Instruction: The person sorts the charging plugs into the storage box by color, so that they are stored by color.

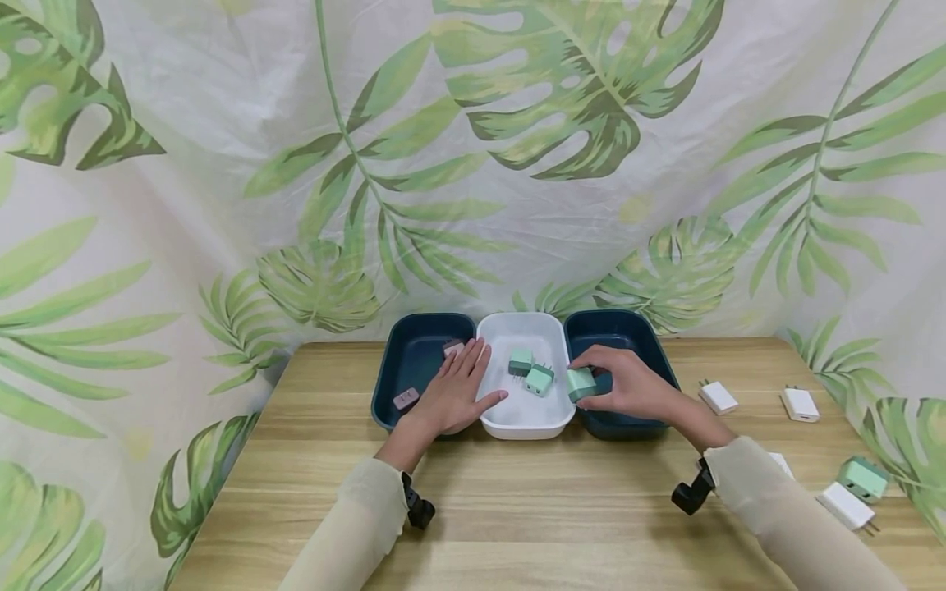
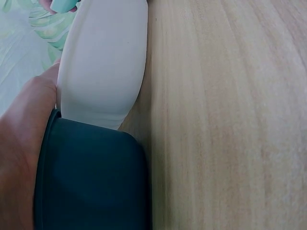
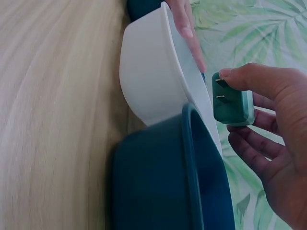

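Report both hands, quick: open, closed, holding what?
Left hand: open, over the left dark tray and the white tray.
Right hand: holding a green charger.

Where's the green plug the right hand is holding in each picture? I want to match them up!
Head: the green plug is right of centre, below the middle, pinched by the right hand.
Left wrist: at the top edge, near the left corner, partly cut off.
Right wrist: right of centre, around mid-height, prongs showing.
Shared landmark: the white tray, seen in all three.
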Motion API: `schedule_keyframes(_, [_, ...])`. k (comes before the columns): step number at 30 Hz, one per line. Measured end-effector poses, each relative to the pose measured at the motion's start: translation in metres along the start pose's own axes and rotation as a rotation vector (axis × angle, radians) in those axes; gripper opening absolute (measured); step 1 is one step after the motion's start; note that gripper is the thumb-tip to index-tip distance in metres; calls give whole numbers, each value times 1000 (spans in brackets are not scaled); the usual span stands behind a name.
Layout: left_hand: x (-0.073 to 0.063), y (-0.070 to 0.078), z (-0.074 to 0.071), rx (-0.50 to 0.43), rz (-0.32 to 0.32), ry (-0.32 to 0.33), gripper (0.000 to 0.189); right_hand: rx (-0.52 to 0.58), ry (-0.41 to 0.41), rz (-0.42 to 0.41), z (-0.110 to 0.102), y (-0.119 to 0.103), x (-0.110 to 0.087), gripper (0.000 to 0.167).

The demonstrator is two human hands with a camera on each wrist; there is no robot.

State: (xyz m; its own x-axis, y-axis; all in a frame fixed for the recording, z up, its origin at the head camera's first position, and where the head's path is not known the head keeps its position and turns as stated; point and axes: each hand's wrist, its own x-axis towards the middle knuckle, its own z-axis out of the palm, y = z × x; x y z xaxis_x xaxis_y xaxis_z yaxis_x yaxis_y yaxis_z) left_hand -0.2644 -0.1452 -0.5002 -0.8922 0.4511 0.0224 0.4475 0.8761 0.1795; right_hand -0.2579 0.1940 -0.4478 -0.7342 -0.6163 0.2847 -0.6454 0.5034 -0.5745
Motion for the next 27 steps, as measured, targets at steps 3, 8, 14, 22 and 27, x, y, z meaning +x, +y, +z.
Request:
schedule_keyframes(3, [0, 0, 0, 2, -1, -3, 93, 4, 3, 0, 5, -3, 4, 45])
schedule_keyframes(8, [0, 0, 0, 4, 1, -1, 92, 0, 0, 4, 15, -7, 10, 45])
schedule_keyframes(14, [0, 0, -1, -14, 1, -6, 92, -1, -18, 15, 24, -9, 15, 46])
schedule_keyframes(22, [0, 0, 1, -22, 0, -4, 92, -14, -19, 1, 32, -11, 17, 46])
schedule_keyframes(27, [0, -1, 1, -16, -2, -1, 92, -36, -18, -4, 37, -10, 17, 46])
